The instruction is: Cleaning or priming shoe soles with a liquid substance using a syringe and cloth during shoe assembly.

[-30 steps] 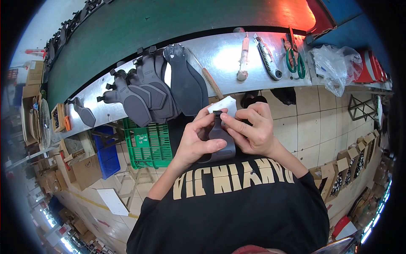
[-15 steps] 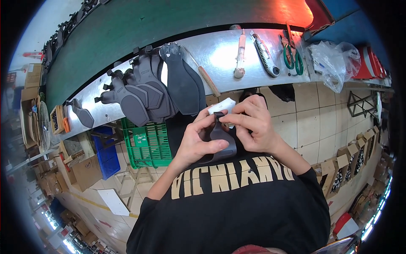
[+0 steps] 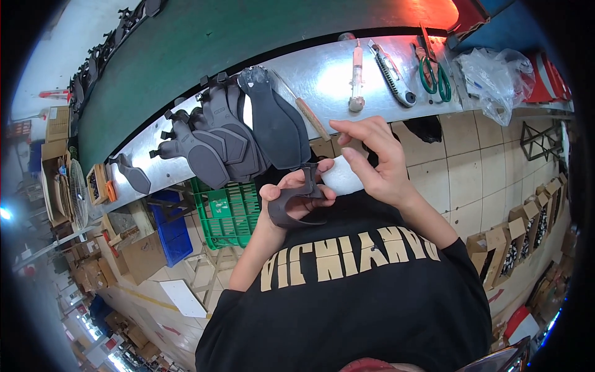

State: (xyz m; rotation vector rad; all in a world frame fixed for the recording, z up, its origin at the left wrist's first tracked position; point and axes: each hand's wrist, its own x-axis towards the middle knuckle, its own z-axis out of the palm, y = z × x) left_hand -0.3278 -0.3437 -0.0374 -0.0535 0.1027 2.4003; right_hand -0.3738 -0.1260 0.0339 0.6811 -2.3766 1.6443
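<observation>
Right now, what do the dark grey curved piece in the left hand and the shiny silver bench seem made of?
Dark grey curved piece: matte, perhaps rubber or foam; it looks dull and bent. Shiny silver bench: probably smooth bare metal, given its bright reflections.

Black T-shirt with short sleeves, pale-gold lettering at six o'clock.

The loose black fabric T-shirt (image 3: 347, 322) carries large, inverted, pale-gold block letters (image 3: 322, 268) across the chest; its plain black left sleeve (image 3: 230, 304) ends at seven o'clock, its plain black right sleeve (image 3: 462, 260) at four. Left hand (image 3: 296, 208) and right hand (image 3: 385, 164), towards centre and one o'clock, are bare.
</observation>
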